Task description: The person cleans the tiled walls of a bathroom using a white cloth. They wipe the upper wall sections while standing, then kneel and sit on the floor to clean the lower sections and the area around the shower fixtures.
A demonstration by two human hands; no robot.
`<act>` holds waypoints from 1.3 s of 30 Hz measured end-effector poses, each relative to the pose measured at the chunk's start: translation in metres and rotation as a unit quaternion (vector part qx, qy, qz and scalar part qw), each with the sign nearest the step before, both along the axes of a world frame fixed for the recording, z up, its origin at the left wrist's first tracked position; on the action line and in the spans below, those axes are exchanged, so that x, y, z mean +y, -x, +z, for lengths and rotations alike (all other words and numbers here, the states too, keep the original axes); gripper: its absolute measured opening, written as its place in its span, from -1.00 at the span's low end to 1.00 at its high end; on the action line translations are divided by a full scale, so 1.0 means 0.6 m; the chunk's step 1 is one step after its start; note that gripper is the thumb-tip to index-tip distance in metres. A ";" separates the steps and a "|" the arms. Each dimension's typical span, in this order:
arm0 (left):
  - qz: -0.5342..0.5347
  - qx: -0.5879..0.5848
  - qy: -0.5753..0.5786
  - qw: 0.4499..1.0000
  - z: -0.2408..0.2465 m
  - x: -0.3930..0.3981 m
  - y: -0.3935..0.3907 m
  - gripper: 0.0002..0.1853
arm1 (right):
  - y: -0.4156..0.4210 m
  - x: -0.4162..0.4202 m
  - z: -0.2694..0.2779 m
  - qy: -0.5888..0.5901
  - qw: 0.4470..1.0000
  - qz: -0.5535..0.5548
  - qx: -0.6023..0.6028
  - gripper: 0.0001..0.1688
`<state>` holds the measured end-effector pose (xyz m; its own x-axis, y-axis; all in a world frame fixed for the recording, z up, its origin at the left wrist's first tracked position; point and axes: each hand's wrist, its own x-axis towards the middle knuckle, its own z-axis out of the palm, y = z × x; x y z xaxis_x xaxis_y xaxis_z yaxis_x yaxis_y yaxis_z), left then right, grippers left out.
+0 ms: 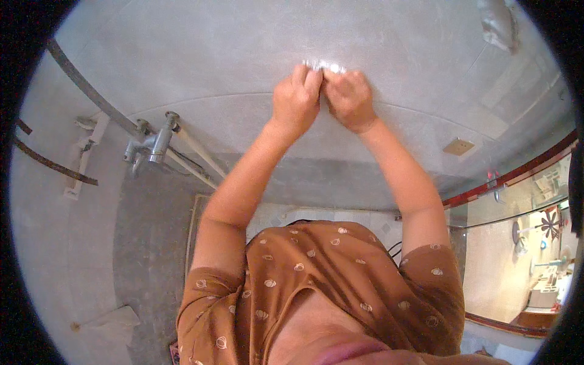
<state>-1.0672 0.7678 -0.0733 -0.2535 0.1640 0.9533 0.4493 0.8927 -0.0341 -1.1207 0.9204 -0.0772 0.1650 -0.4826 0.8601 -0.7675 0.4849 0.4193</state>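
Both my hands are raised together in front of a grey tiled wall [237, 50]. My left hand [296, 98] has its fingers curled, its thumb side close to the other hand. My right hand [351, 98] is bent the same way, almost touching it. Between and just beyond the fingertips gleams a small shiny strip [326, 66], silvery or clear, which both hands pinch from below. Glare blurs it, and the fingers cover its lower part. Whether it touches the wall, I cannot tell.
At left a chrome mixer tap [153, 145] juts from the wall, with pale pipes [196, 157] beside it. To the right are a beige wall plate [458, 146] and a red-framed glass panel [483, 269]. A greyish wrapped object [498, 27] hangs at upper right.
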 end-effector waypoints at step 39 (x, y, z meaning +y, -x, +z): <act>-0.090 -0.008 0.056 0.994 -0.071 0.301 0.063 -0.82 | 0.003 0.332 -0.082 0.023 0.994 -0.063 -0.086 -0.84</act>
<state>-1.1051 0.9483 -0.1161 -0.2245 0.3133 0.9227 0.6032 0.7884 -0.1209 -1.1225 1.1193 -0.1262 -0.0451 -0.4496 0.8921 -0.7582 0.5969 0.2625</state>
